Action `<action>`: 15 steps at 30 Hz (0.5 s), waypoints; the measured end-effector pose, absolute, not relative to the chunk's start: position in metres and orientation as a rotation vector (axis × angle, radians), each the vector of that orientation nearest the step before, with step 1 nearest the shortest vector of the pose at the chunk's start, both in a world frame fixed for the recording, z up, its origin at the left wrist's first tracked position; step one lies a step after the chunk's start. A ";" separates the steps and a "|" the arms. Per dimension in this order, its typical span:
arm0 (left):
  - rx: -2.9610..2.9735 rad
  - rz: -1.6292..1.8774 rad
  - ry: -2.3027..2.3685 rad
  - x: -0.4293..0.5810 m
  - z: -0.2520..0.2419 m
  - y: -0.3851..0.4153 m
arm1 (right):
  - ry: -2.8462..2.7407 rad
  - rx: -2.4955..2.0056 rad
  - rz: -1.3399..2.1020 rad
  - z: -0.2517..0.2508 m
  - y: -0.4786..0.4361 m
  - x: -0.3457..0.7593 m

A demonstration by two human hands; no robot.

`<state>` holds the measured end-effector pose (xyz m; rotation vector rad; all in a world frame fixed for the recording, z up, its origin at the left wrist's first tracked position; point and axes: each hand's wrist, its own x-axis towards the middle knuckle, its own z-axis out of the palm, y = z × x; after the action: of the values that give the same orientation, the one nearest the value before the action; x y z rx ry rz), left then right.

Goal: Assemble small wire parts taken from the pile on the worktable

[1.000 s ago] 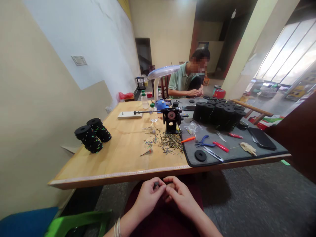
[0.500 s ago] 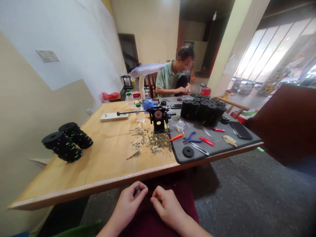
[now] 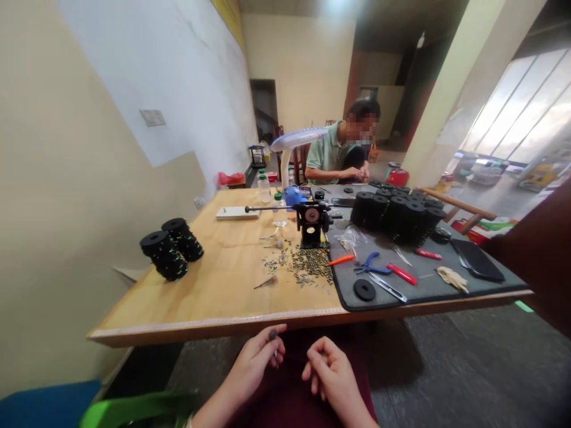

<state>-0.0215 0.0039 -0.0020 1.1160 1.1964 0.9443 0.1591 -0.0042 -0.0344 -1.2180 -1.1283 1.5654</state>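
Note:
Below the table's front edge, my left hand (image 3: 263,356) holds a small dark object (image 3: 273,334) between its fingers; a thin shaft shows beneath it. Beside it on the right, my right hand (image 3: 328,368) is curled with thumb and fingers together, and anything inside is too small to make out. The hands are apart. On the wooden table (image 3: 187,303) beyond them lie a heap of small striped pieces (image 3: 312,264) and a thin tool with an orange part (image 3: 267,282). A black hand-cranked device (image 3: 311,223) stands behind the heap.
Black spool stacks (image 3: 164,255) stand at the left, more (image 3: 397,215) on the grey mat (image 3: 428,294). The mat also bears blue pliers (image 3: 373,263), snips (image 3: 388,287) and a black disc (image 3: 364,289). A desk lamp (image 3: 298,139) and a seated person (image 3: 330,154) are behind.
The view has turned, so the table appears farther right. My left fingers have spread somewhat around the dark object, showing more of it. My right hand has moved slightly away from the left.

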 end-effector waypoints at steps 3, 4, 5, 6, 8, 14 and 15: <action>1.108 0.957 1.199 -0.021 -0.003 0.004 | -1.105 -1.174 1.570 -0.031 -0.003 0.160; 1.133 0.966 1.199 -0.022 -0.002 0.005 | -1.107 -1.167 1.569 -0.030 -0.003 0.160; 1.174 0.979 1.207 -0.026 0.000 0.007 | -1.109 -1.170 1.574 -0.029 -0.002 0.160; 1.235 0.992 1.227 -0.030 0.003 0.009 | -1.111 -1.183 1.584 -0.029 -0.002 0.160; 1.427 1.001 1.322 -0.043 0.014 0.017 | -1.116 -1.213 1.608 -0.031 -0.001 0.160; 2.021 0.541 2.110 -0.090 0.047 0.061 | -1.148 -1.156 1.623 -0.041 0.002 0.159; 2.036 0.488 2.162 -0.094 0.049 0.067 | -1.149 -1.160 1.631 -0.042 0.003 0.159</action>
<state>-0.0943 0.0674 0.0486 2.0356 2.1625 0.4878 0.1589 0.0029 -0.0423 -1.1596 -1.1486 1.6311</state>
